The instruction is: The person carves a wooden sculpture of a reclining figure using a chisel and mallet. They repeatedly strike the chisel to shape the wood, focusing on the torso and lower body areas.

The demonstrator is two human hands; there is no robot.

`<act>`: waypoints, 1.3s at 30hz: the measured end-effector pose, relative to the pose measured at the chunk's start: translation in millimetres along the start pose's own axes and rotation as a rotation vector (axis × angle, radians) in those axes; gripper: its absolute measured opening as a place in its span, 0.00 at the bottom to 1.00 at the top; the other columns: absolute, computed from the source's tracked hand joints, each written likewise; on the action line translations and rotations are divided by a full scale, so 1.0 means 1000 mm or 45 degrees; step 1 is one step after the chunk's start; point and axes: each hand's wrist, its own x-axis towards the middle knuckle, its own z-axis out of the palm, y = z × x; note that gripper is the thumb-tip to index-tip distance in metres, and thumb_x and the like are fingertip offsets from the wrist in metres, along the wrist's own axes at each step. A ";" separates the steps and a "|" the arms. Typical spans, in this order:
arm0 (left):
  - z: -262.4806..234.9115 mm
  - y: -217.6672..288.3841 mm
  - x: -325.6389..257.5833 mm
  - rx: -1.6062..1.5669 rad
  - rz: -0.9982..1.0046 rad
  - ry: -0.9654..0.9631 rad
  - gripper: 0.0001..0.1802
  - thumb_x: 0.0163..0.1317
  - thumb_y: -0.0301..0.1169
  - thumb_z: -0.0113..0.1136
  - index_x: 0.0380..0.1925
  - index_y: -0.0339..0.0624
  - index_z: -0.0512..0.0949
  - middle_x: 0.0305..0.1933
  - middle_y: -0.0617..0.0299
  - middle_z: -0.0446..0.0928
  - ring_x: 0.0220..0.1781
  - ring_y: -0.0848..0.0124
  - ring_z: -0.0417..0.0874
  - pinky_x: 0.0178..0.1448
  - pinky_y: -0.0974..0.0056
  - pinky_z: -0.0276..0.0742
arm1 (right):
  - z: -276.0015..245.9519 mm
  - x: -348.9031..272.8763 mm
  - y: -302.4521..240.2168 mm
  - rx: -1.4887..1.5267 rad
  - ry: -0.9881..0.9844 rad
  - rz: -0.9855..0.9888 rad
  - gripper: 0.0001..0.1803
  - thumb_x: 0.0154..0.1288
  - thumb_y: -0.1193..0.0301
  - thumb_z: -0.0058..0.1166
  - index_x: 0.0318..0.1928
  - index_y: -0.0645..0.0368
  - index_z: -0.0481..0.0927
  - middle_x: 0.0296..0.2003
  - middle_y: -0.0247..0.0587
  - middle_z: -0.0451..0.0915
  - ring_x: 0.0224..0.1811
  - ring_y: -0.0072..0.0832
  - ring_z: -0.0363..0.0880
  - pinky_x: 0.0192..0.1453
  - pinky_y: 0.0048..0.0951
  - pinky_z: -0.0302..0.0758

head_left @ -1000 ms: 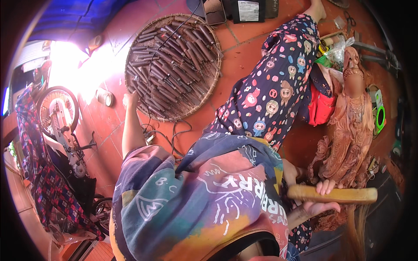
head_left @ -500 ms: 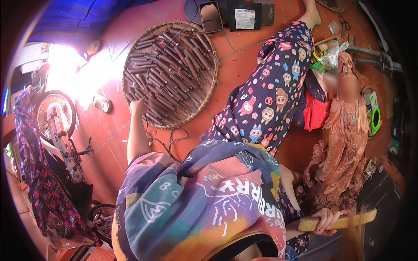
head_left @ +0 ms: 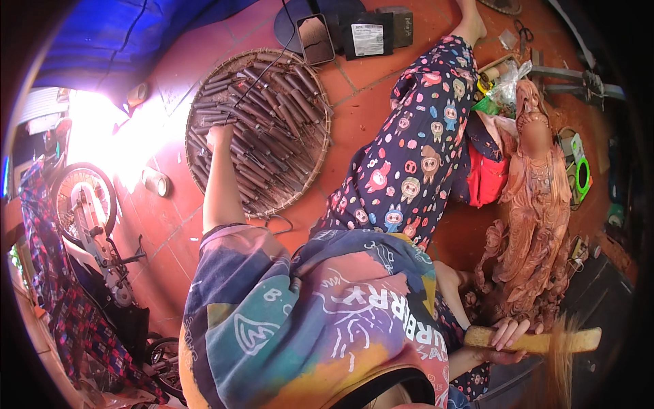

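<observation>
My left hand (head_left: 219,137) reaches over the left part of a round woven tray (head_left: 325,144) full of carving chisels (head_left: 269,136) with dark handles. Its fingers are curled down among the handles, and whatever lies in them is hidden. At the lower right, my right hand (head_left: 509,334) grips a long, flat, yellowish wooden bar (head_left: 563,341), with fingers across its upper side. Just beyond the bar lies a reddish-brown carved wooden statue (head_left: 535,198) of a robed figure.
A phone (head_left: 315,38) and a dark pouch (head_left: 368,35) stand past the tray. A black cable crosses the tray. My patterned trouser leg (head_left: 409,150) stretches between tray and statue. A bicycle (head_left: 92,211) stands at left, a small cup (head_left: 156,183) nearer. A green ring (head_left: 582,178) lies beyond the statue.
My left hand has moved from the tray's near-left rim farther in over the chisels. The wooden bar has stayed in my right hand, turned slightly. The whole view has shifted a little.
</observation>
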 end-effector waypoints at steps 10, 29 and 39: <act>0.012 0.012 -0.042 -0.330 0.272 0.233 0.16 0.49 0.40 0.59 0.38 0.49 0.84 0.42 0.49 0.81 0.47 0.55 0.81 0.53 0.57 0.75 | -0.014 0.003 0.002 0.004 0.012 0.132 0.27 0.61 0.73 0.57 0.53 0.59 0.55 0.21 0.39 0.64 0.14 0.24 0.66 0.17 0.21 0.69; 0.016 0.153 -0.059 0.602 0.409 0.023 0.39 0.56 0.59 0.53 0.56 0.38 0.69 0.53 0.49 0.73 0.55 0.59 0.75 0.51 0.56 0.74 | -0.012 0.015 0.006 0.069 0.098 0.104 0.26 0.57 0.71 0.58 0.48 0.57 0.55 0.20 0.41 0.67 0.13 0.28 0.69 0.14 0.25 0.69; 0.009 0.131 -0.016 0.556 0.364 0.381 0.40 0.58 0.57 0.54 0.53 0.29 0.64 0.39 0.43 0.76 0.41 0.63 0.81 0.33 0.60 0.80 | -0.043 0.010 -0.011 0.148 0.288 0.078 0.27 0.55 0.72 0.60 0.47 0.58 0.55 0.19 0.43 0.68 0.13 0.31 0.70 0.15 0.27 0.69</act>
